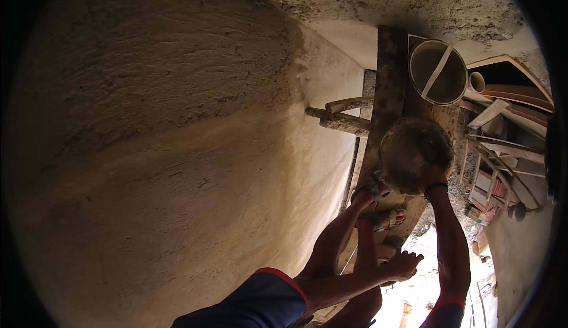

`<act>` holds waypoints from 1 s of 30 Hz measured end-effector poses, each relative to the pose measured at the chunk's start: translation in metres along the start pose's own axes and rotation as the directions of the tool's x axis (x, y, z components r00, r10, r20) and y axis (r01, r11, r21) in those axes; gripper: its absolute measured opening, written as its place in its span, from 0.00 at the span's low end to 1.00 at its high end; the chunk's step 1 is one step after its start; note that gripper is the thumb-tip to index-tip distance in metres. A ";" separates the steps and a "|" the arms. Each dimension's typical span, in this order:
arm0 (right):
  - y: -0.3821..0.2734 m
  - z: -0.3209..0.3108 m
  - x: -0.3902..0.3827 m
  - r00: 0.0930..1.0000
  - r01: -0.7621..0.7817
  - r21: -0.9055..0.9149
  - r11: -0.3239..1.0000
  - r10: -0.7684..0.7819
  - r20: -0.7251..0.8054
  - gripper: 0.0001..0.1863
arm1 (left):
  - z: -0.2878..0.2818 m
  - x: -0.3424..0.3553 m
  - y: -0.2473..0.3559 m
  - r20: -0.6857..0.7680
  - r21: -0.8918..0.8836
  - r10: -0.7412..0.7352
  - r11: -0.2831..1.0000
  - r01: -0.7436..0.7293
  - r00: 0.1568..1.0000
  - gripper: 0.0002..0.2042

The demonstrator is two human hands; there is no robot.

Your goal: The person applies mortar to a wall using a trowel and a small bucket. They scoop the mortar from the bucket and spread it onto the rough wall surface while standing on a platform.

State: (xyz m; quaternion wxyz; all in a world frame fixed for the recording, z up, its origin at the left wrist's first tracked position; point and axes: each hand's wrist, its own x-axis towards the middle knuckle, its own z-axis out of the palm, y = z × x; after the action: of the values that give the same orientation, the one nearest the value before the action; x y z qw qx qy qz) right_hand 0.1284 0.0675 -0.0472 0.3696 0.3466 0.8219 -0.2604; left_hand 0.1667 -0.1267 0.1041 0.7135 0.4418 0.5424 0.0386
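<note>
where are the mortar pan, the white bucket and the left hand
mortar pan (414,153), head view, on its caked inside
white bucket (429,82), head view, on its inner wall
left hand (404,264), head view, on its back

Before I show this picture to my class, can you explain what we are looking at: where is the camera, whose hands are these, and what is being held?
There is no machine here: a person works with two bare hands. The single picture comes from a wide camera worn on the person's head and looking down, which is why straight edges bend. The person stands in sandals on a dirty wooden plank beside a rough plastered wall. Farther along the plank stands a round white bucket with a pale handle across its mouth. The right hand has its grip on the rim of a round, grey, crusted pan. The left hand is open and holds nothing, hanging in the air near the legs.
</note>
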 end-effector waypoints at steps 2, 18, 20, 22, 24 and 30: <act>0.003 0.016 0.003 0.999 0.046 0.012 0.999 -0.047 0.019 0.14 | 0.001 0.000 0.003 -0.020 0.038 -0.010 0.999 0.010 1.000 0.24; 0.046 0.014 -0.069 0.982 -0.094 0.929 0.358 -0.123 0.147 0.20 | 0.003 -0.001 -0.003 -0.008 0.115 -0.022 0.993 0.023 1.000 0.24; 0.047 0.003 -0.084 0.863 0.417 0.202 0.886 -0.316 -0.393 0.21 | 0.003 0.000 -0.006 -0.025 0.115 -0.002 0.993 0.005 1.000 0.24; 0.035 -0.020 -0.094 0.953 0.226 0.284 0.932 -0.151 -0.263 0.21 | 0.009 0.003 -0.014 -0.081 0.104 0.010 0.995 -0.001 0.997 0.23; 0.011 -0.056 -0.095 0.963 -0.063 0.218 0.974 0.116 -0.242 0.21 | 0.016 0.002 -0.017 -0.128 0.092 0.022 0.996 -0.011 0.992 0.23; 0.012 -0.028 -0.022 0.952 -0.121 0.052 0.991 0.131 -0.276 0.16 | 0.014 0.002 -0.011 -0.094 0.099 0.040 0.995 -0.031 0.995 0.21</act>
State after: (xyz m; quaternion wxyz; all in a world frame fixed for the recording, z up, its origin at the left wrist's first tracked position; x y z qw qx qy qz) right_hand 0.1361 0.0855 -0.0153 0.2600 0.4378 0.8372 -0.1992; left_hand 0.1745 -0.1407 0.0950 0.6635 0.4834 0.5692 0.0457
